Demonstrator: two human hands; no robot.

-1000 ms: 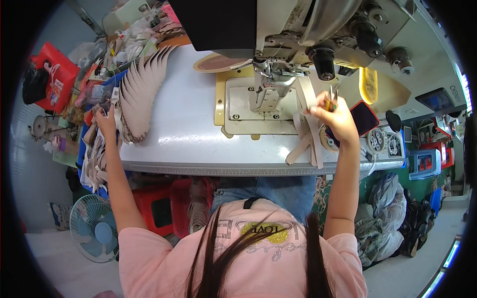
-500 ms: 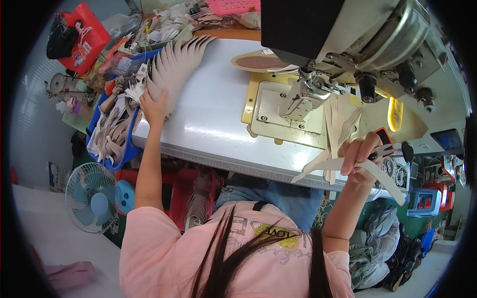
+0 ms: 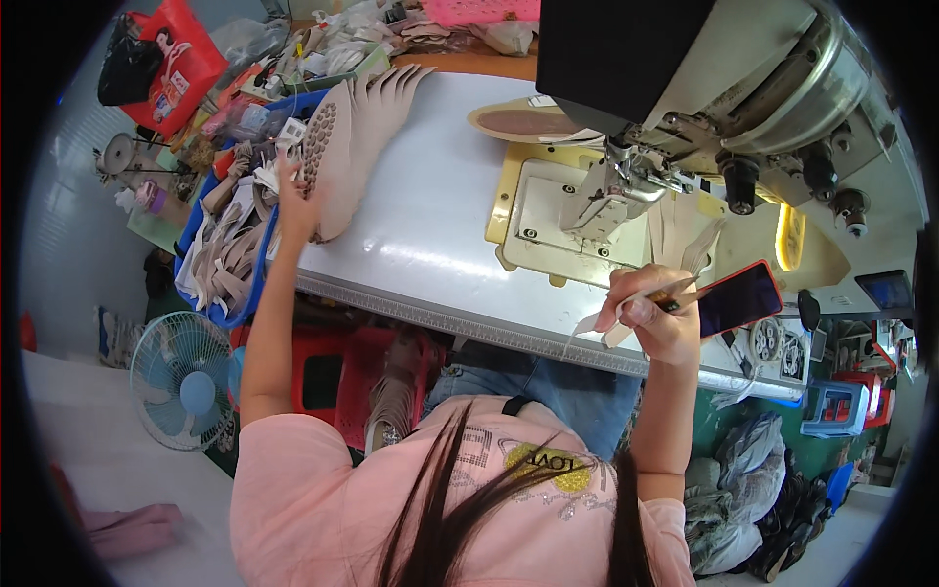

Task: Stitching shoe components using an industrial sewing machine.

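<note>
My left hand point(image 3: 297, 196) is at the left edge of a stack of beige leather-like pieces point(image 3: 377, 117) lying fanned on the sewing table. Its fingers are smeared by motion, so their grip cannot be made out. Beside them a beige piece with rows of brown dots point(image 3: 325, 132) faces up. My right hand point(image 3: 650, 315) is raised over the table's front edge, with its fingers closed round a pale strip point(image 3: 614, 333). A slim pointed tool, partly hidden, also shows in that hand. The sewing machine's head and needle area point(image 3: 626, 181) stand between the hands, farther back.
A blue bin point(image 3: 227, 315) full of scraps stands at the table's left end. A phone with a red edge point(image 3: 740, 298) lies right of my right hand. Pale strips point(image 3: 675, 230) lie by the machine plate point(image 3: 548, 235). A fan point(image 3: 186, 382) stands on the left.
My right hand has moved left with the strip, uncovering the phone. On the left, the dotted piece has come into view over part of the fanned stack, and my left hand has shifted slightly.
</note>
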